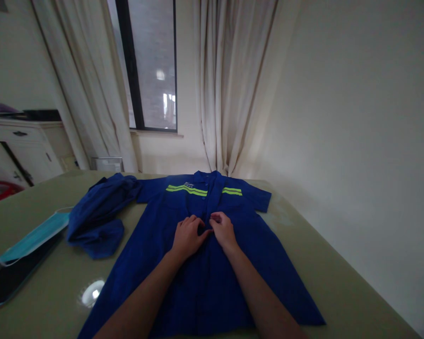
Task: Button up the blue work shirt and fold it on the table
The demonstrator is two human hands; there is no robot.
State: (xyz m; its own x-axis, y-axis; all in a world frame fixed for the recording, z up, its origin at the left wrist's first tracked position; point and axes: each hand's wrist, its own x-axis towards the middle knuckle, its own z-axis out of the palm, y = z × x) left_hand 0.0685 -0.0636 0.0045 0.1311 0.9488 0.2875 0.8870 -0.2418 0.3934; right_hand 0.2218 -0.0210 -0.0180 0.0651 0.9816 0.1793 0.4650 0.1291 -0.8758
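Observation:
A blue short-sleeved work shirt [268, 254] lies spread front side up, its collar at the far end. Yellow-green stripes cross its chest, and small white lettering shows above the stripe on the left. Both hands meet at the front opening, below the stripes. My left hand [189, 235] has its fingers curled on the cloth, the thumb reaching to the placket. Close beside it, my right hand [223, 230] pinches the placket edge from the other side. Whatever is between the fingertips is too small to make out. A button [204, 198] shows higher up the opening.
A crumpled blue garment [99, 212] lies on the table [289, 216] left of the shirt, touching its sleeve. Farther left, a light-blue face mask [38, 235] rests on a dark flat object [17, 278]. A wall [356, 141] borders the table's right side; curtains [229, 84] hang behind.

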